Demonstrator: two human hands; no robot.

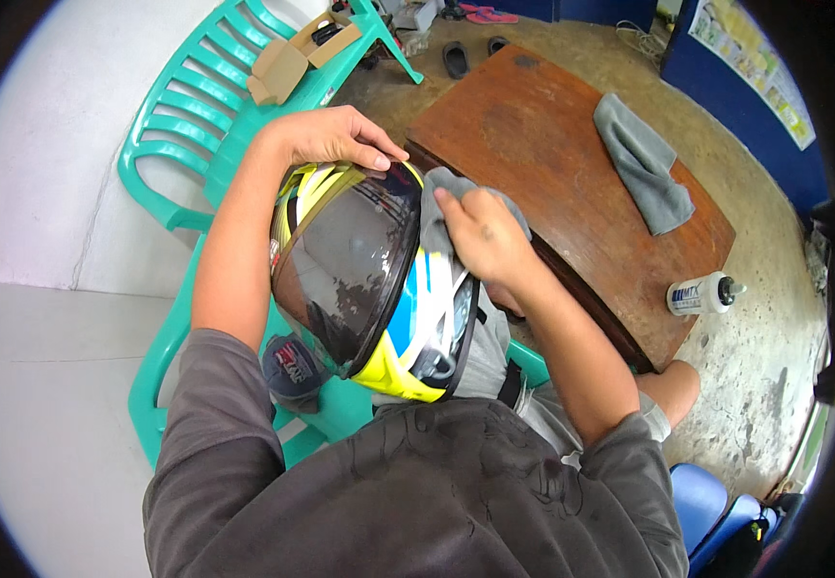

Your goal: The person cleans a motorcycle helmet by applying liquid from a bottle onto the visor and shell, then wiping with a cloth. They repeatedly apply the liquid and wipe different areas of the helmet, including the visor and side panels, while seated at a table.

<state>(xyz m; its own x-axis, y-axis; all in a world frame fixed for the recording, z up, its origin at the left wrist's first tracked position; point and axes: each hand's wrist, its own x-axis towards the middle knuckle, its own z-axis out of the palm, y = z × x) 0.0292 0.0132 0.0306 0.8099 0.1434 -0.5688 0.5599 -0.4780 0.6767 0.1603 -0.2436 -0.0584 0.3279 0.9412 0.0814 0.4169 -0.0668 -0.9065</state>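
Note:
A full-face motorcycle helmet (406,318) in yellow, blue, white and black lies on my lap. Its dark tinted visor (348,267) faces up and to the left. My left hand (334,137) rests on the helmet's far edge, with thumb and fingertips by the visor's rim. Bunched in my right hand (486,231) is a grey cloth (435,209), pressed against the helmet's shell just right of the visor. Part of the cloth shows beyond the knuckles.
A wooden table (518,137) holds another grey cloth (641,166) and a white bottle (695,294). On the left, a green plastic chair (229,152) bears an open cardboard box (280,72). A dark cap (294,368) lies beside the helmet. Blue chairs (699,495) stand lower right.

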